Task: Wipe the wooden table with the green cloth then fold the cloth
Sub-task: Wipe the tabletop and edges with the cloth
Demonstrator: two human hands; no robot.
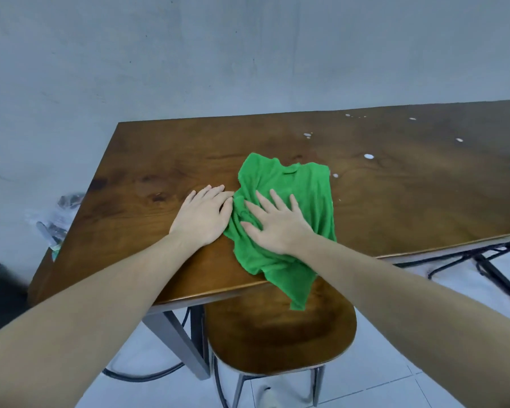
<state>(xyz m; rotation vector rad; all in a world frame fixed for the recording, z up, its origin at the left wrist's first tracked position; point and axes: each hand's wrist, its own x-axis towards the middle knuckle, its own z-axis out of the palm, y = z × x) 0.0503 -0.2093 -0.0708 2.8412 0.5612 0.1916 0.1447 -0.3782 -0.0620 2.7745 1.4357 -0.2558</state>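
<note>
The right hand (277, 228) pressed flat, fingers spread, on the limp green cloth (301, 187); the left hand (203, 214) lay open on the table (424, 187); corners looked best for gripping.

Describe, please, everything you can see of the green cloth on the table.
The green cloth is bright green, soft and towel-like, with a small loop tag near its far edge. It lies crumpled and unfolded on the wooden table near the front edge, one corner hanging over that edge above the wooden stool. The right hand presses flat on it with fingers spread; the left hand rests on the table at its left edge, fingertips touching it. White spots dot the table beyond.
</note>
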